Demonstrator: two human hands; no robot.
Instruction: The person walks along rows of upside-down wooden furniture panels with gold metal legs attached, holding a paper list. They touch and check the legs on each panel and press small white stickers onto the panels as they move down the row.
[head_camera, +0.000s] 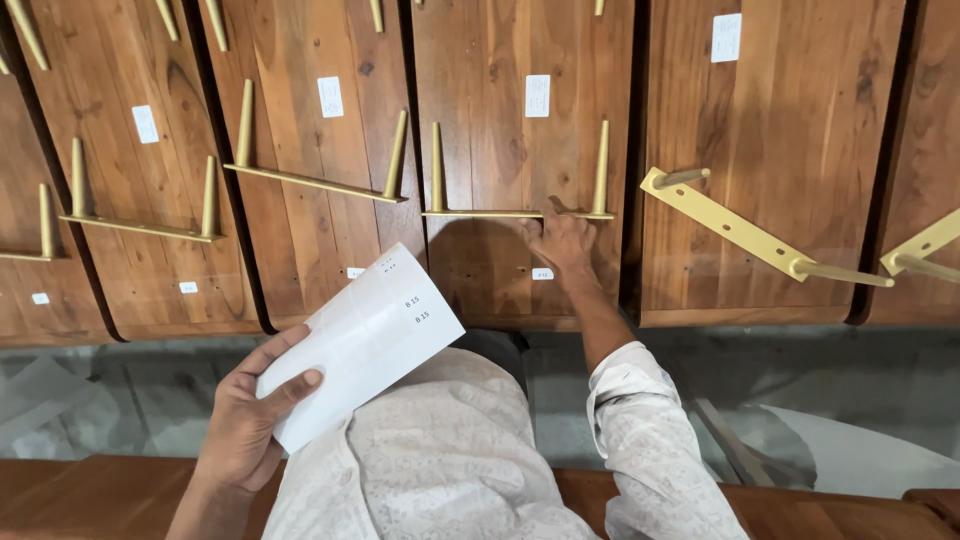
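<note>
Seen from above, a person is leaning over a row of upturned wooden tabletops. The left hand (245, 415) is gripping a white sheet of label stickers (360, 340), thumb clamped on top. The right hand (560, 243) is reaching out, fingers spread and pressing on the middle panel (480, 80) beside its brass leg bracket (518, 212), just above a small white sticker (541, 273). Labelling seems underway; the sticker likely needs firm smoothing.

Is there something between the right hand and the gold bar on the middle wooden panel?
Nothing visible. The right hand already rests against the gold bar on the wooden panel. The left hand holds a white label sheet apart from it.
</note>
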